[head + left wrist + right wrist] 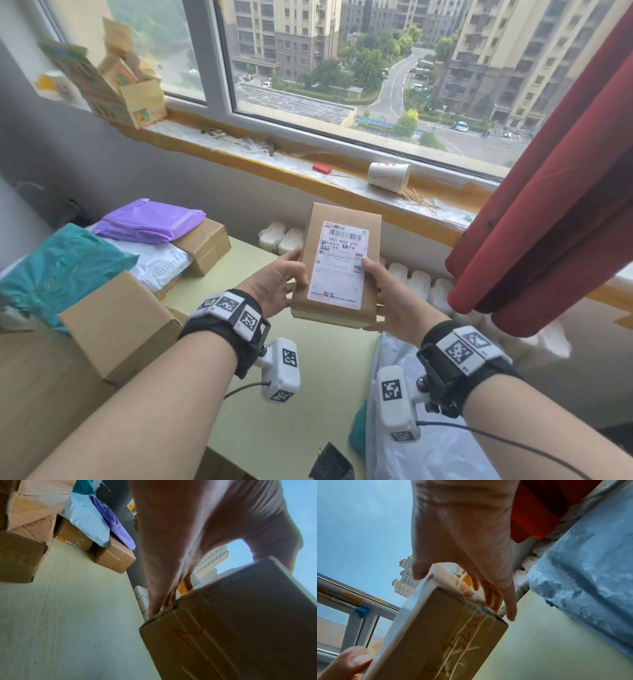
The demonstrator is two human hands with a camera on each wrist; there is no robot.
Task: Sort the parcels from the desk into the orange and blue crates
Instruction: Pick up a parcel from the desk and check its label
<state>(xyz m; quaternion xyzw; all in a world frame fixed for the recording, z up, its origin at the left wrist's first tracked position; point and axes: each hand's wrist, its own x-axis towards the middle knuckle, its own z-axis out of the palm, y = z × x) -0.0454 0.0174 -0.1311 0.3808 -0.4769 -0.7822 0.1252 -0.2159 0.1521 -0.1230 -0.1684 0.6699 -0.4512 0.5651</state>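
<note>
From the head view, a small brown box [337, 265] is held up above the desk [274, 394] with its white shipping label [339, 265] facing the person. This looks like the checking step: the label is being read to decide which crate the box belongs in. Neither the orange nor the blue crate shows in any view, so the next move calls for turning away from the desk to find the right one and lowering the box in. The left hand [274, 286] grips the box's left edge, thumb on the label face and fingers curled behind. The right hand [390, 298] grips the right edge the same way. More parcels wait at the left: a purple bag [150, 221], a teal bag [58, 267] and a bigger carton [120, 323].

From the left wrist view, the left hand's fingers [163, 601] clamp along the box's back corner with the thumb over the top edge, so the hand is closed round the box, not spread.

From the right wrist view, the right hand's fingers [498, 596] lie fairly straight and close together behind the box, with the thumb on its front edge, pinching it between them
</note>
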